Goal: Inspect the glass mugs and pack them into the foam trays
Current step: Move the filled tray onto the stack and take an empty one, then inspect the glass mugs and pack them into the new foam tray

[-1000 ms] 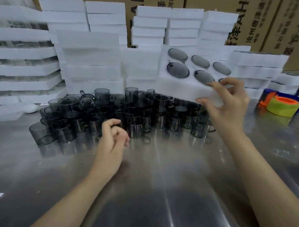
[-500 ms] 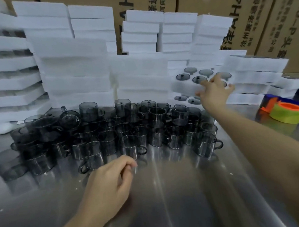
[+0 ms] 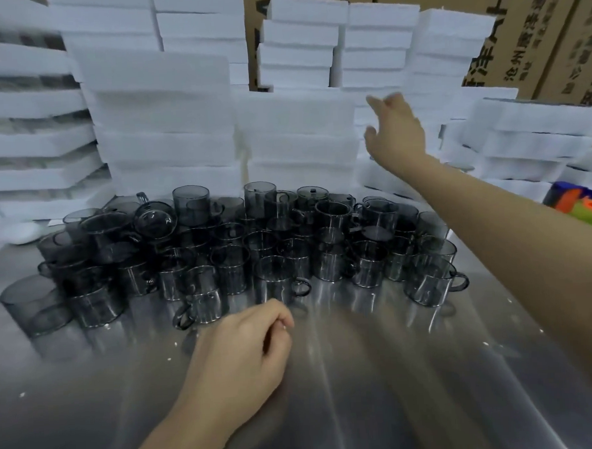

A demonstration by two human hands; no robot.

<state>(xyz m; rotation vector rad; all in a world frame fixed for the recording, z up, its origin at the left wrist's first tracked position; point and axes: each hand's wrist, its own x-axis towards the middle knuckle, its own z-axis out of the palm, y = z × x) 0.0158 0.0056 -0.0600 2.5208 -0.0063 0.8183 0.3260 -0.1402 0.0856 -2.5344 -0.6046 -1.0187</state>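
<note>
So the biggest thing here is the shiny steel tabletop (image 3: 380, 390), scattered with little white crumbs; it takes up the whole lower half of the view. Behind it there's a wall of white foam trays (image 3: 168, 128) stacked in columns from the left edge all the way to the right; the stacks on the far left show dark bands between the layers, though what's in them I can't make out. Behind the foam are brown cardboard boxes (image 3: 547, 36) with black printed characters.

Then the smoky grey glass mugs (image 3: 241, 247); a big crowd of them sits on the tabletop right in front of the foam stacks, packed side by side and some piled on top of others, a few lying tilted at the left end. One mug (image 3: 429, 283) with its handle pointing right stands at the front right corner of the bunch.

The right hand (image 3: 394, 128) is stretched way out over the mugs toward the foam stacks at the back; fingers (image 3: 374, 102) spread apart and holding nothing, a bit blurry. The left hand (image 3: 245, 348) hovers low over the tabletop just in front of the mugs; fingers loosely curled in, nothing in them.

Far right edge, there's a bright orange, green and blue thing (image 3: 588, 203), partly cut off; can't tell what it is.
</note>
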